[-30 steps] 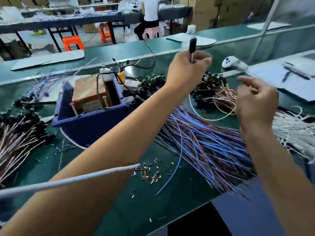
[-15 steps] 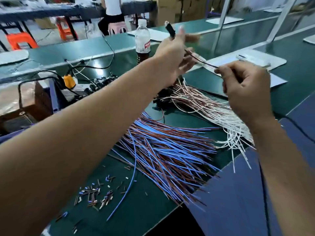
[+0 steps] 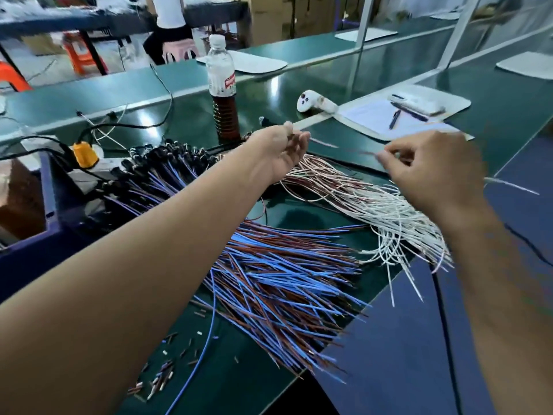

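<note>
Above the table [image 3: 299,94], your left hand [image 3: 278,151] grips one wire [image 3: 353,150] by its plug, right hand [image 3: 434,172] pinching its tail; blue pile [image 3: 284,271] and white pile [image 3: 389,211] likely remain.

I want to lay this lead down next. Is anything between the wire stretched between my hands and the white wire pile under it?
Nothing visible. The wire hangs in the air between the left hand and the right hand, directly over the white wire pile. The bottle stands behind it, out of the way.
</note>
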{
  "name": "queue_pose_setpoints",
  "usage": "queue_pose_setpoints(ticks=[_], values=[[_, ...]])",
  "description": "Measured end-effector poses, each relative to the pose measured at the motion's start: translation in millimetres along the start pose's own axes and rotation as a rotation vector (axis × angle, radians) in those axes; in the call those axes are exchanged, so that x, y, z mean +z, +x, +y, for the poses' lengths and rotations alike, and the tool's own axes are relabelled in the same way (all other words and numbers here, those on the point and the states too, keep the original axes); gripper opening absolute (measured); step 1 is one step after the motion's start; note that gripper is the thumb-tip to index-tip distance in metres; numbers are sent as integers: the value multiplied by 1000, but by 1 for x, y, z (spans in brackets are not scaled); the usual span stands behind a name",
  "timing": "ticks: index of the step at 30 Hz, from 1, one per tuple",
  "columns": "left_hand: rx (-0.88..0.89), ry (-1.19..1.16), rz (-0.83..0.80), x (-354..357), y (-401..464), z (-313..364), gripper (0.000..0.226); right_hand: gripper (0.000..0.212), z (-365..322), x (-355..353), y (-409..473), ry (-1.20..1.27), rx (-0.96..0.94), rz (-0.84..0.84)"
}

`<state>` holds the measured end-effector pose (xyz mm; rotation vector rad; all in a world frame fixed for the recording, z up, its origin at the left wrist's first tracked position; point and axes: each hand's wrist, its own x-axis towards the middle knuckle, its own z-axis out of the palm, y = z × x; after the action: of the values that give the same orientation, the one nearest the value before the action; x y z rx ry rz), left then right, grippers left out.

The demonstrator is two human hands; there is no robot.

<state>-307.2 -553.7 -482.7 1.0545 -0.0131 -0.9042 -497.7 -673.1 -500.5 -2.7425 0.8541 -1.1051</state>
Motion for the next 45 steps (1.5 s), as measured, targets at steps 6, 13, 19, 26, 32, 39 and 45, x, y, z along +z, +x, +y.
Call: queue_pose_setpoints(ticks=[6,13,19,26,32,39,45], values=[[15,142,0,-9,-13,-3,22,22,9,43,-19,-7,86,-213],[364,391,-39,-44,-86,40,26,24,-40,30,-2,99,58,-83],[815,540,-40,-114,-181,66,13,28,-197,22,-24,449,-265,-80],[1007,592,603,-258,-293,63,13,14,-386,13,-129,693,-762,-349],[802,996,1331,-376,-357,49,13,14,-489,21,-183,599,-1017,-570],[269,1421,1551,-454,-368,48,39,22,-547,49,-193,582,-871,-742],[359,1189,1516,-473,-355,63,34,16,-563,55,-204,515,-881,-736]])
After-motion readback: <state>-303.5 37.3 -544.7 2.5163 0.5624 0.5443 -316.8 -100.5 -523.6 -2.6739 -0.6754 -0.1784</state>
